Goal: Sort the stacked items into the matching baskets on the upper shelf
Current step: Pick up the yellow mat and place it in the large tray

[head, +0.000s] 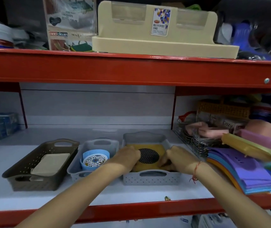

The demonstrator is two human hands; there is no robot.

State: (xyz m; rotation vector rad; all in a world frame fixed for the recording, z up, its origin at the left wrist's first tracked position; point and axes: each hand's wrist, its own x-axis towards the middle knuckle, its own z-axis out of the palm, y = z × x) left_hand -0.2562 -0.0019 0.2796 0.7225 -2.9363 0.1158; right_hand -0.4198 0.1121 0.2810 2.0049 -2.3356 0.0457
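Nearest us runs the glossy red metal lip of the shelf (pixel 131 211), and above it the smooth white shelf board. Our two bare forearms reach across it, a thin red thread (pixel 195 171) tied round the right wrist.

Both hands are inside the grey plastic basket (pixel 151 178), a squarish tub with dotted perforated walls and an oval handle slot in its front. Our left hand (pixel 128 157) curls its fingers over the left edge of the flat mustard-yellow piece (pixel 160 149) lying in that basket; our right hand (pixel 175 157) is cupped over its right edge. Both hands rest on the piece, though we cannot tell how firmly the fingers close. In the middle of the yellow piece sits a round black mesh disc (pixel 148 155).

Just left stands a smaller grey basket (pixel 75 170) holding a pale blue round container (pixel 97 155) with a flowered white lid. Further left, a brown perforated basket (pixel 16 175) holds flat beige square lids (pixel 51 163).

To the right lies a fanned stack of thin purple, blue and orange sheets (pixel 246 170), with a wire basket (pixel 194 142) behind it.

Beyond and above, a red beam carries the next shelf, where a matt cream plastic stand (pixel 147 41) with rounded corners sits.
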